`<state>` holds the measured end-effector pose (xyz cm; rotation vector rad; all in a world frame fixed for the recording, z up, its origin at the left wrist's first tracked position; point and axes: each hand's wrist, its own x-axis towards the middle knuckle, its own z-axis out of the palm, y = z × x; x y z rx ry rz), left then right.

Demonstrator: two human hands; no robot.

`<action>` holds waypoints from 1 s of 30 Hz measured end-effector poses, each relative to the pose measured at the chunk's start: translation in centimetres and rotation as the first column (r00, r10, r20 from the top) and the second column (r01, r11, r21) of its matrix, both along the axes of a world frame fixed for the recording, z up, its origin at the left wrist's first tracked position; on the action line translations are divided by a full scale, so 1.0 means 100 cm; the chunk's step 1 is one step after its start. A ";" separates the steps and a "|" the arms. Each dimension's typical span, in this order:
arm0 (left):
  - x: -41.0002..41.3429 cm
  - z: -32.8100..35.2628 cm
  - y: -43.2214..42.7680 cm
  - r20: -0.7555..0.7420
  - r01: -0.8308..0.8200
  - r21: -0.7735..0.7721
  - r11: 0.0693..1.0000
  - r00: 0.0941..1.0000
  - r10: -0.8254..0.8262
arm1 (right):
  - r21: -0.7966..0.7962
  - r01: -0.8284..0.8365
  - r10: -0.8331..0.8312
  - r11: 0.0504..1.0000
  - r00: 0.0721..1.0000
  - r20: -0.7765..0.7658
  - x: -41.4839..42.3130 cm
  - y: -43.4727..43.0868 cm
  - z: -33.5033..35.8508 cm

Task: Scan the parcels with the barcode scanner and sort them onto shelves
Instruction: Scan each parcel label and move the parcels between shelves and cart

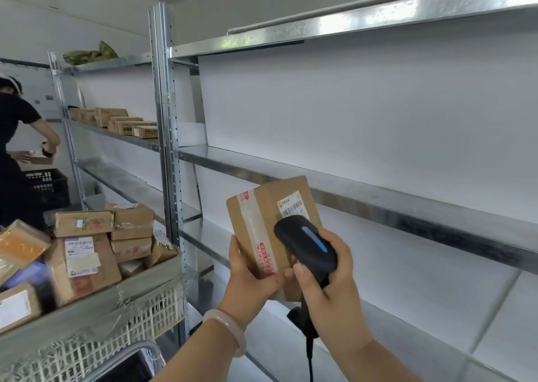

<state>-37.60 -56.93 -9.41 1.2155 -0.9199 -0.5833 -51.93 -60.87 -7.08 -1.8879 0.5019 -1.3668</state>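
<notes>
Left hand (250, 276) grips parcel (262, 230) by lower end, long axis upright, in front of middle shelf (407, 204). Right hand (329, 282) clamped on scanner (305, 244), head just below parcel's label (292, 208). Shelf lies beyond parcel; left hand nearer.

The parcel (238, 218) is showing plain brown cardboard, its clear tape (257, 227) printed in red, its white label (292, 207) carrying black barcode stripes and an orange mark. The barcode scanner (305, 247) is showing black, a blue strip glowing. The bracelet (230, 329) is reading pale pink-white; the basket (145, 309), white lattice.
</notes>
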 end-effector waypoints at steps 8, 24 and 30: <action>0.012 -0.017 0.006 -0.097 -0.036 0.083 0.996 0.994 0.044 | 0.055 -0.035 0.036 0.998 0.999 -0.030 0.011 0.005 -0.006; 0.047 -0.022 0.051 -0.167 0.027 0.134 0.991 0.986 -0.004 | 0.164 0.054 -0.044 0.985 0.997 -0.063 0.022 -0.001 -0.022; 0.055 -0.027 0.067 -0.215 -0.131 0.111 0.985 0.965 0.152 | 0.073 -0.022 0.030 0.997 0.994 -0.107 0.036 0.019 -0.020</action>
